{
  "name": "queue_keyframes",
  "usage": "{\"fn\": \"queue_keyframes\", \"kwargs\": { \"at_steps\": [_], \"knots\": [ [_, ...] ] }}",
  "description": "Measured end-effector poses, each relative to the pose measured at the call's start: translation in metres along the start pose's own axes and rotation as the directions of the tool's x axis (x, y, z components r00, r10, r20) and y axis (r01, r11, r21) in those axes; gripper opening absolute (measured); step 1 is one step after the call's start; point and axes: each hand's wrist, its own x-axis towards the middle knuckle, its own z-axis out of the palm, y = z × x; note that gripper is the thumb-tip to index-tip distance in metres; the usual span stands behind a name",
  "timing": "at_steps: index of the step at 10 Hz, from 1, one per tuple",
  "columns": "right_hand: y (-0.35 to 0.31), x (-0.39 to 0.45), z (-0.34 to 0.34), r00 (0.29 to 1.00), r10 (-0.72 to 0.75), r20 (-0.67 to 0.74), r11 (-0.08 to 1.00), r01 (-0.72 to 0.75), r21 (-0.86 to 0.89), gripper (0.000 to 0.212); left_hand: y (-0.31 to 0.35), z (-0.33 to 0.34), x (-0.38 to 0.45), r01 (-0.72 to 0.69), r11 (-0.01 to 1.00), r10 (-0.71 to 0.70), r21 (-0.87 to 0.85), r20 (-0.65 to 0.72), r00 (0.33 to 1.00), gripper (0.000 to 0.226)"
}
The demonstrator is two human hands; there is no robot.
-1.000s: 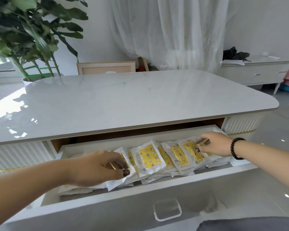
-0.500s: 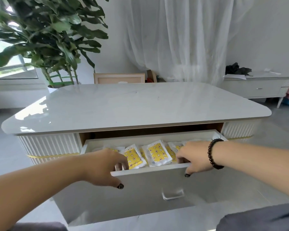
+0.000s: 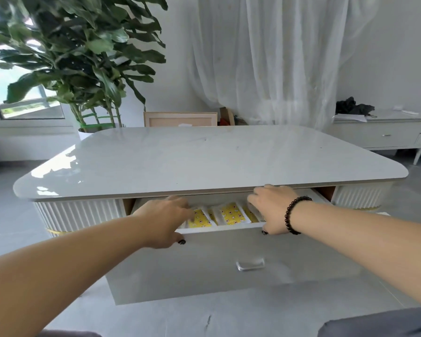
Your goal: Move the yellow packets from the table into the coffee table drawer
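left hand (image 3: pixel 165 217): grips drawer front (image 3: pixel 229 266) top edge, fingers inside, thumb outside | yellow packets (image 3: pixel 231 214): lying in the partly open drawer between the 2 hands | right hand (image 3: pixel 271 207): grips same edge, fingers inside, thumb outside

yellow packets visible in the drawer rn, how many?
2 clearly: left packet, middle packet; a third's edge beside the right hand. Hands likely hide more.

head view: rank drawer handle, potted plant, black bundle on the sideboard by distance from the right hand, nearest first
From the right hand:
1. Drawer handle, on the drawer front just below the hand.
2. Black bundle, on the sideboard at back right.
3. Potted plant, far back left, across the coffee table.
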Motion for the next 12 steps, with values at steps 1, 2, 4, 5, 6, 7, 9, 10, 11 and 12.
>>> {"fn": "queue_keyframes", "kwargs": {
  "at_steps": [1, 2, 4, 5, 6, 7, 9, 10, 11, 12],
  "knots": [
    [0.006, 0.022, 0.004, 0.998, 0.049, -0.027, 0.997, -0.048, 0.052, 0.046, -0.008, 0.002, 0.015, 0.090, 0.995, -0.091, -0.035, -0.034, 0.995, 0.079],
    [0.014, 0.042, 0.008, 0.996, 0.060, -0.061, 0.998, -0.058, 0.030, 0.051, -0.015, 0.002, 0.033, 0.156, 0.987, -0.153, 0.049, -0.052, 0.987, 0.090],
    [0.032, 0.076, 0.013, 0.997, 0.043, -0.063, 0.997, -0.039, 0.069, 0.045, -0.027, 0.013, 0.065, 0.222, 0.966, -0.215, 0.135, -0.065, 0.975, 0.052],
    [0.037, 0.090, 0.019, 0.993, 0.012, -0.119, 0.998, -0.004, 0.068, 0.040, -0.031, 0.015, 0.076, 0.243, 0.960, -0.222, 0.138, -0.148, 0.964, 0.045],
    [0.040, 0.099, 0.027, 0.986, 0.000, -0.169, 0.997, 0.013, 0.074, 0.039, -0.036, 0.018, 0.084, 0.270, 0.955, -0.242, 0.119, -0.207, 0.948, 0.038],
    [0.040, 0.105, 0.032, 0.979, 0.001, -0.204, 0.997, 0.014, 0.072, 0.039, -0.037, 0.018, 0.091, 0.297, 0.950, -0.270, 0.093, -0.230, 0.935, 0.036],
    [0.035, 0.112, 0.028, 0.986, 0.013, -0.167, 0.997, 0.000, 0.076, 0.036, -0.035, 0.012, 0.096, 0.309, 0.948, -0.292, 0.076, -0.181, 0.939, 0.037],
    [0.034, 0.108, 0.023, 0.990, 0.028, -0.140, 0.996, -0.016, 0.086, 0.034, -0.038, 0.004, 0.090, 0.298, 0.954, -0.298, -0.016, -0.127, 0.946, 0.040],
    [0.035, 0.099, 0.015, 0.996, 0.060, -0.071, 0.985, -0.048, 0.164, 0.027, -0.038, 0.000, 0.077, 0.296, 0.949, -0.303, -0.109, -0.060, 0.951, 0.046],
    [0.039, 0.086, 0.004, 0.995, 0.093, -0.030, 0.959, -0.082, 0.270, 0.020, -0.035, -0.004, 0.061, 0.279, 0.939, -0.289, -0.200, -0.026, 0.957, 0.053]
  ]
}}
